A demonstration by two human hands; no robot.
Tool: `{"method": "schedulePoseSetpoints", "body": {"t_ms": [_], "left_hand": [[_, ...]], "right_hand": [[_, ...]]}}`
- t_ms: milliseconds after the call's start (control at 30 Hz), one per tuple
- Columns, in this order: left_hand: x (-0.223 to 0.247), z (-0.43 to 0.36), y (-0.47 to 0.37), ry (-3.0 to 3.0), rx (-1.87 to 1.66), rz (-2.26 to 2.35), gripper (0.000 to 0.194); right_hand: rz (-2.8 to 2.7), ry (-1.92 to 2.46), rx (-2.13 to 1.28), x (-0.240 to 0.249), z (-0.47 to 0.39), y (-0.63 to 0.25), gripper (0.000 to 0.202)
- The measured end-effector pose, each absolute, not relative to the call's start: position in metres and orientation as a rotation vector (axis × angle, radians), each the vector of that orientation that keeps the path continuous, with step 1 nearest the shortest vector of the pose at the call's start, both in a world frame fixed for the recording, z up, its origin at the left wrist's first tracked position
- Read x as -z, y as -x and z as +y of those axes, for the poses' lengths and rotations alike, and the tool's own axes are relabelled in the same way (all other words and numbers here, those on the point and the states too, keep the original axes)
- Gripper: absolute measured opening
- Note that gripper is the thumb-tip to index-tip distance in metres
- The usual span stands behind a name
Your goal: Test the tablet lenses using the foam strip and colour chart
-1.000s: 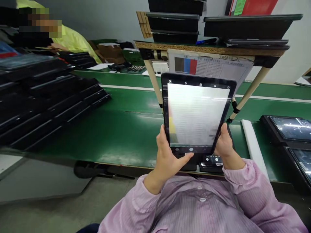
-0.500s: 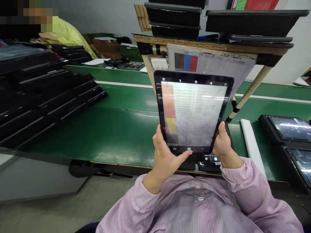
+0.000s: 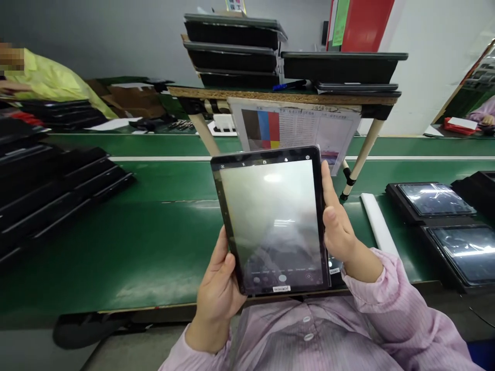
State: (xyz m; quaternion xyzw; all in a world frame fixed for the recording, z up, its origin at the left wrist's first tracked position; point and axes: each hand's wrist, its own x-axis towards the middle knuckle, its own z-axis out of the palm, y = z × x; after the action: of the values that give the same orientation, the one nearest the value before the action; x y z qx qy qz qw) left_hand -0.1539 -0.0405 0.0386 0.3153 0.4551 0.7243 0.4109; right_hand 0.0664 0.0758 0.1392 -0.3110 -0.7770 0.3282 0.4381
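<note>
A black-framed tablet (image 3: pixel 273 221) is held upright and slightly tilted in front of me, its screen facing me with a camera app's icons and a pale, blurred picture. My left hand (image 3: pixel 220 288) grips its lower left edge, thumb on the front rim. Along the right edge my right hand (image 3: pixel 338 226) holds it, the forefinger stretched up the side. Beyond the tablet hangs a printed colour chart sheet (image 3: pixel 297 123) with brown, blue, red and yellow blocks, partly hidden. Behind the tablet's lower right corner, a dark device (image 3: pixel 335 273) is mostly covered.
A raised wooden shelf (image 3: pixel 286 96) carries black trays (image 3: pixel 240 56) and a blue pen (image 3: pixel 288 85). Black trays are stacked left (image 3: pixel 58 190). At right lie a white foam strip (image 3: pixel 379 224) and tablets in black trays (image 3: pixel 464 252). A person in yellow (image 3: pixel 58 77) works at far left.
The tablet has come lower and closer, and its screen turned from a chart picture to a pale blur. My left thumb left the screen's bottom for the edge; my right hand slid up the side.
</note>
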Motion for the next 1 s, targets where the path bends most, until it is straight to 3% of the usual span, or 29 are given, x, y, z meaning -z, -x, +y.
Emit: {"method": "schedulePoseSetpoints", "body": {"t_ms": [133,333,533,667,867,933,1000], "left_hand": [[-0.035,-0.046,0.144,-0.686,-1.844,1.115,0.055],[-0.046,-0.054,0.144,-0.413,-1.767,1.111,0.061],[-0.012,-0.040,0.193,-0.568,-1.499,1.502,0.076],[0.009,-0.019,0.203,-0.805,-1.416,1.722,0.067],[-0.001,-0.025,0.105,-1.382,-1.194,1.739,0.054],[-0.005,-0.026,0.065,-1.709,-0.819,1.637,0.068],[-0.007,-0.022,0.039,-1.749,-0.665,1.607,0.077]], "right_hand": [[-1.823,0.646,-0.924,-0.126,0.081,-0.062,0.088],[-1.596,0.495,-1.381,-0.081,0.096,-0.074,0.083],[-1.243,1.124,-1.175,-0.035,0.109,-0.138,0.090],[-1.176,1.481,-1.100,-0.007,0.104,-0.179,0.094],[-1.068,1.637,-1.277,0.014,0.084,-0.207,0.087],[-1.005,1.635,-1.336,0.012,0.083,-0.209,0.083],[-0.957,1.620,-1.392,0.010,0.089,-0.212,0.081]]}}
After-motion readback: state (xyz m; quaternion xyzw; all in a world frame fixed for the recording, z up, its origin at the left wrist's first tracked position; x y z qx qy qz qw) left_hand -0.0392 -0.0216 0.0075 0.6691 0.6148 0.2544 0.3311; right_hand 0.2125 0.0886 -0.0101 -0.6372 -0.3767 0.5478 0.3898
